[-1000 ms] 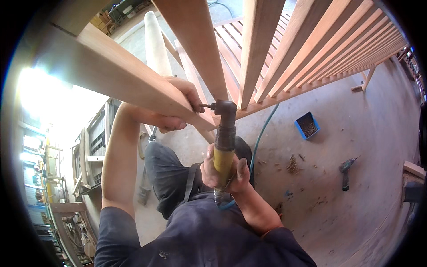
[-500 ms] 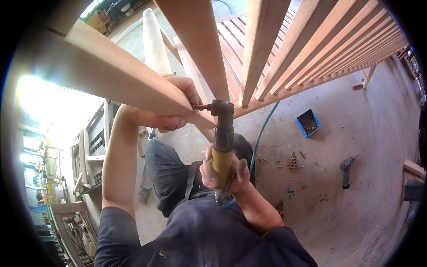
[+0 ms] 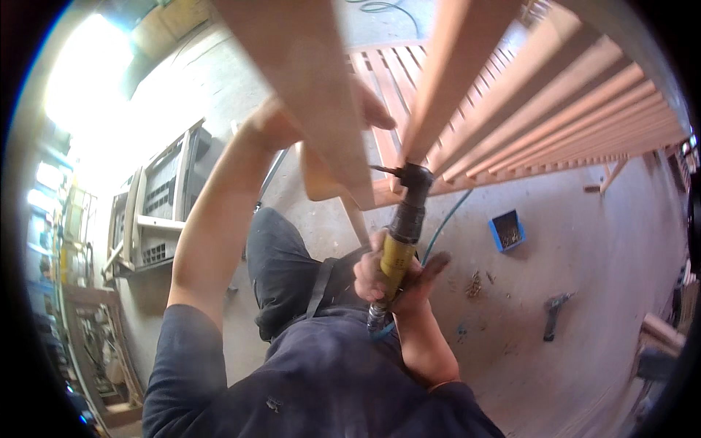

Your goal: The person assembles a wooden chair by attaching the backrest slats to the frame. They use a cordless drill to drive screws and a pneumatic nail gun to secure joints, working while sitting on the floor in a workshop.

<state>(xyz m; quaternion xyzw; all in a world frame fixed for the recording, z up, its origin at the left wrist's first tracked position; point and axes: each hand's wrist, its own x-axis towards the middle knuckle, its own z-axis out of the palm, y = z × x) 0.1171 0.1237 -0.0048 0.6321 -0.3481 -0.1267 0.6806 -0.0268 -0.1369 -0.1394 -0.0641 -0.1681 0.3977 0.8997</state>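
Note:
My left hand reaches behind a broad wooden upright, its blurred fingers coming round the right edge; the palm is hidden. My right hand grips a yellow and dark right-angle air drill by its body, thumb out to the side. The drill's head sits between the upright and a neighbouring wooden slat. Its thin bit points left at the upright's edge, close to its lower end. Whether the bit touches the wood cannot be made out.
Slatted wooden bench work spreads at the far side and right. On the floor are a blue box of screws, a loose pile of screws and a cordless drill. A green air hose trails behind the air drill.
My left hand has moved up and right, from near the bit to behind the upright. The air drill has shifted right and tilted. The view has shifted too.

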